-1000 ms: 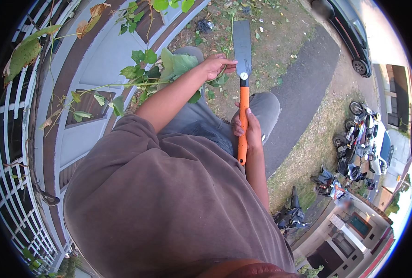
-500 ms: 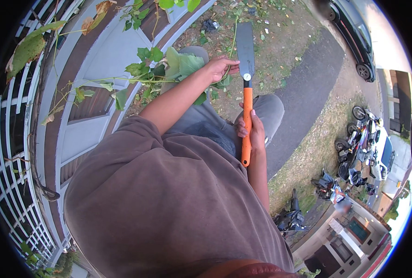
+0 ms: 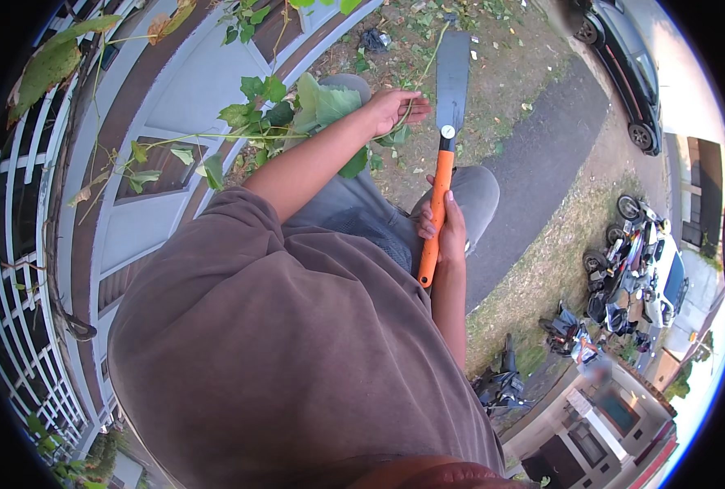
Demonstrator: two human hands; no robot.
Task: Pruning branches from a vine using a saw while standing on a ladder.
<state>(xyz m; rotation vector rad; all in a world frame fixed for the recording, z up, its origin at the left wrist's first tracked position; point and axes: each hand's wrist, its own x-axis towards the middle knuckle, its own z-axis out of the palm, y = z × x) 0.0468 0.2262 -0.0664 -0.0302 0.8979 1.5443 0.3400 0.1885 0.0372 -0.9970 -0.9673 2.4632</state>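
My right hand (image 3: 444, 226) is wrapped round the orange handle of a broad-bladed machete (image 3: 452, 77). Its dark blade points away from me, leaning slightly right. Left of the blade is my left hand (image 3: 397, 112), with fingers stretched out and apart from the metal. A thin green vine stem (image 3: 429, 69) runs across those fingers; whether they grip it is unclear. Large green leaves (image 3: 323, 106) on the vine sit by my left wrist, partly behind the forearm.
A grey-and-brown wall (image 3: 167, 94) and white metal railing (image 3: 20, 244) curve along the left, with vines hanging there. Leaf-strewn ground and a dark paved strip (image 3: 534, 155) lie ahead and right. Parked motorcycles (image 3: 623, 261), a dark car (image 3: 623, 73) and a building (image 3: 591, 432) stand further right.
The machete's blade has swung right, away from my left fingertips, which were at its edge. My left fingers have spread a little, and the stem's upper end has shifted right.
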